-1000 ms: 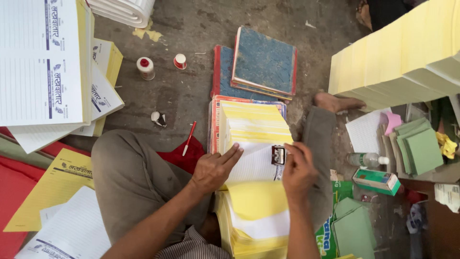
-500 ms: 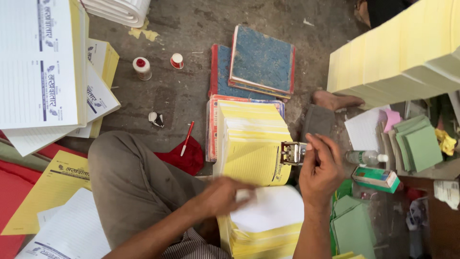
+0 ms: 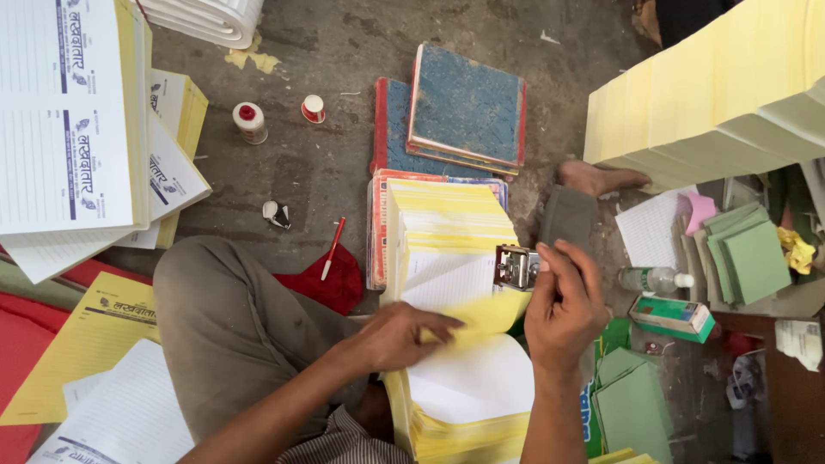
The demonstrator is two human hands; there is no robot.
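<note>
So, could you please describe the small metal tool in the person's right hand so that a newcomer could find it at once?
Start at the stack of yellow and white sheets before the seated person. At its right edge, the right hand grips a small metal stamping tool. It is the only shiny silver thing among paper.

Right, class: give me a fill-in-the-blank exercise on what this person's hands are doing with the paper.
1. The right hand holds a small ____ stamping device.
2. The left hand lifts a ____ sheet.
3. The red pen lies on a ____ cloth.

Missing words: metal; yellow; red
</note>
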